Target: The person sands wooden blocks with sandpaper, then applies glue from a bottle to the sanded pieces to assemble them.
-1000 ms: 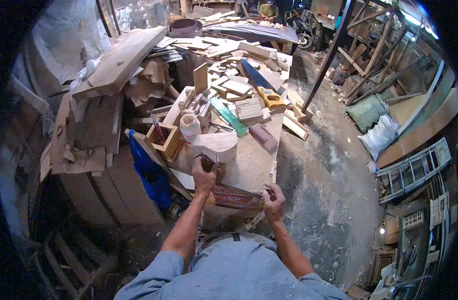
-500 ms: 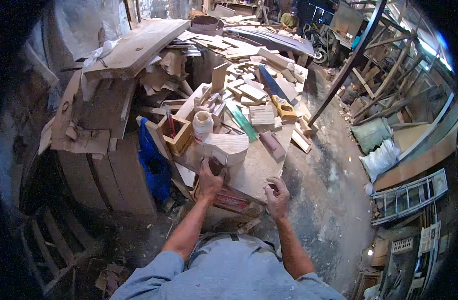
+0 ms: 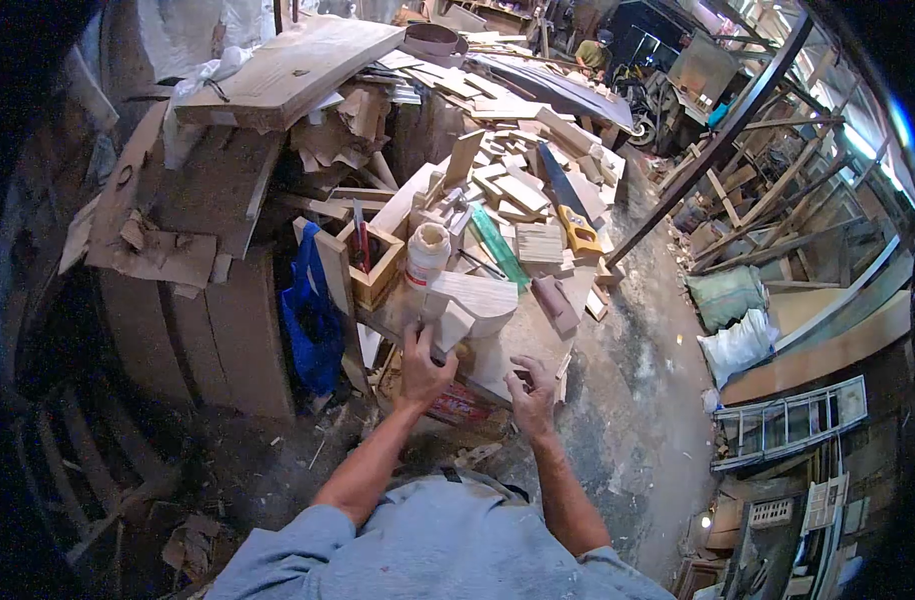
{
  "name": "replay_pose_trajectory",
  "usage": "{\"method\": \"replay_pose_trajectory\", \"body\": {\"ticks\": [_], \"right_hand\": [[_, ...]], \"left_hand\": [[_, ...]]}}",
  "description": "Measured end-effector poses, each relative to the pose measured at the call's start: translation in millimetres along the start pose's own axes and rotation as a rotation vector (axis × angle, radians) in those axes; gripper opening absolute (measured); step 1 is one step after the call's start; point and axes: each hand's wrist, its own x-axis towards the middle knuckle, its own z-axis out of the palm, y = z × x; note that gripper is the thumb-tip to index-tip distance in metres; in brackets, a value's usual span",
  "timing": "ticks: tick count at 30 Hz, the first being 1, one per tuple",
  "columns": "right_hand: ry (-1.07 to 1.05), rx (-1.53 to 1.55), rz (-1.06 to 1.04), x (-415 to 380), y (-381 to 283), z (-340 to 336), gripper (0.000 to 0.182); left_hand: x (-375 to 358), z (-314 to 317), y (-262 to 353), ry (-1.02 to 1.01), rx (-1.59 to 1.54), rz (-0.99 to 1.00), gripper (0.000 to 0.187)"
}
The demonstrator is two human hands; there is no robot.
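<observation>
Wooden offcuts cover nearly everything I see through the head camera. My left hand (image 3: pixel 421 368) reaches up to the near edge of the desk (image 3: pixel 518 345), its grip closed around a small dark thing that I cannot make out, pressed against a pale wooden block (image 3: pixel 452 325). That block leans against a larger curved piece of light wood (image 3: pixel 483 297) with a grooved top face. My right hand (image 3: pixel 531 392) hovers just right of it over the desk's front corner, fingers curled in a narrow grip; whether they pinch anything I cannot tell, since whatever sits there is too small to see. Below both hands, a red printed box (image 3: pixel 461 405) sticks out from under the desk edge.

Just behind the curved piece stands a white plastic jar (image 3: pixel 427 253), and left of that an open wooden box (image 3: pixel 374 262) with a red-handled tool upright in it. A green strip (image 3: pixel 497 246) lies diagonally beyond the jar, near a ribbed stack of thin slats (image 3: pixel 539 242). Farther back a handsaw (image 3: pixel 568 205) with a yellow handle rests on the scraps. A blue bag (image 3: pixel 305 300) hangs at the desk's left side beside curved plywood panels. On the floor to the right lie white sacks (image 3: pixel 740 343) and a ladder-like frame (image 3: pixel 790 422).
</observation>
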Motion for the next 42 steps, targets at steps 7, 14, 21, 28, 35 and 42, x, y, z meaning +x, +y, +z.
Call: {"method": "replay_pose_trajectory", "body": {"ticks": [7, 14, 21, 28, 35, 42], "right_hand": [[-0.134, -0.043, -0.029, -5.1, -10.1, 57.6, 0.036], [0.191, 0.162, 0.206, 1.3, -2.4, 111.9, 0.022], [0.502, 0.349, 0.275, -0.7, -1.5, 164.6, 0.028], [0.624, -0.157, 0.077, 8.5, -19.1, 154.0, 0.031], [0.659, -0.267, 0.117, 24.7, -46.0, 152.7, 0.027], [0.802, -0.392, 0.024, 30.9, -37.4, 167.4, 0.024]], "left_hand": [[-1.6, -40.9, -5.1, -0.229, -0.539, -0.211, 0.035], [33.4, -52.8, -28.3, -0.491, -0.572, -0.350, 0.033], [56.0, -58.8, -41.2, -0.673, -0.624, -0.584, 0.025], [65.6, -45.7, -29.9, -0.536, -0.324, -0.154, 0.030], [64.3, -22.8, -36.2, -0.527, -0.427, -0.192, 0.031], [58.3, -10.8, -48.0, -0.491, -0.463, -0.183, 0.034]]}}
